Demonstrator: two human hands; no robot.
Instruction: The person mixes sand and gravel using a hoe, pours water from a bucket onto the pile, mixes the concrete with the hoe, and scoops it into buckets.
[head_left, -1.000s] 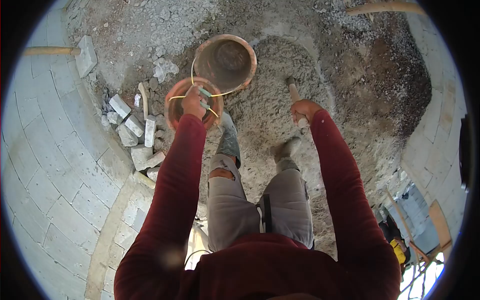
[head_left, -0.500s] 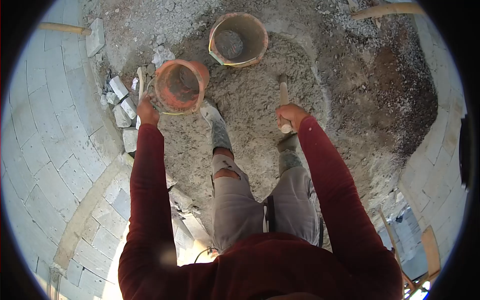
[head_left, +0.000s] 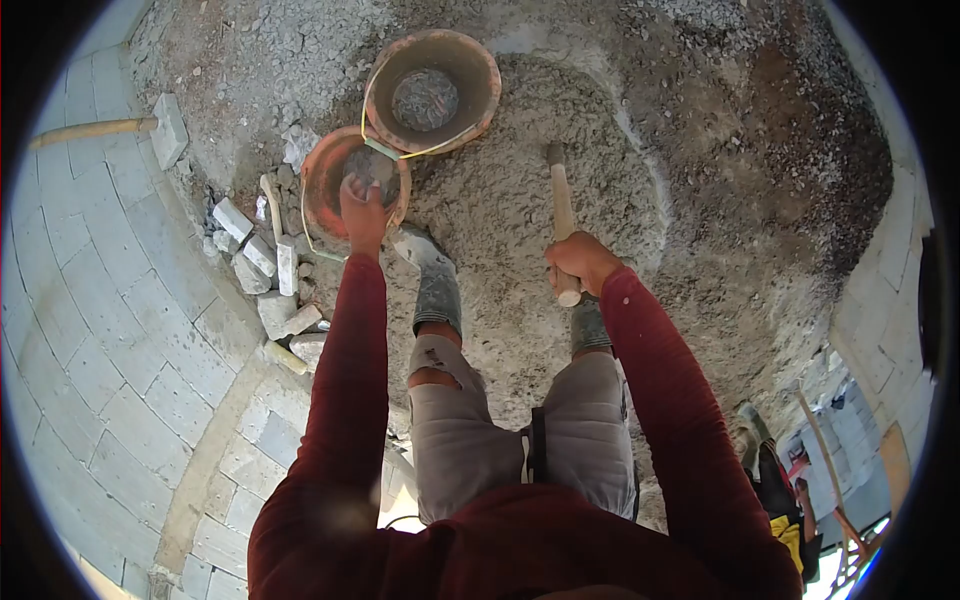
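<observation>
My right hand (head_left: 582, 262) is wrapped round a wooden handle (head_left: 562, 205), whose far end meets the wet grey mortar (head_left: 510, 130). My left hand (head_left: 362, 212) reaches over the orange bucket (head_left: 318, 190), its fingers over the opening; whether they touch anything inside is unclear. That bucket's handle hangs down at its near side. Touching it, a second bucket (head_left: 485, 95) stands upright with grey material at its bottom and its yellow wire handle lying toward me.
Broken blocks (head_left: 277, 312) and a pale stick lie left of the buckets. A block wall (head_left: 130, 330) curves along the left. Dark gravel (head_left: 810, 150) lies at the right. Part of another person (head_left: 775, 490) shows at the lower right.
My left hand has let go of the orange bucket's handle and moved over its opening. The two buckets, apart half a second ago, now touch. My right hand keeps its hold.
</observation>
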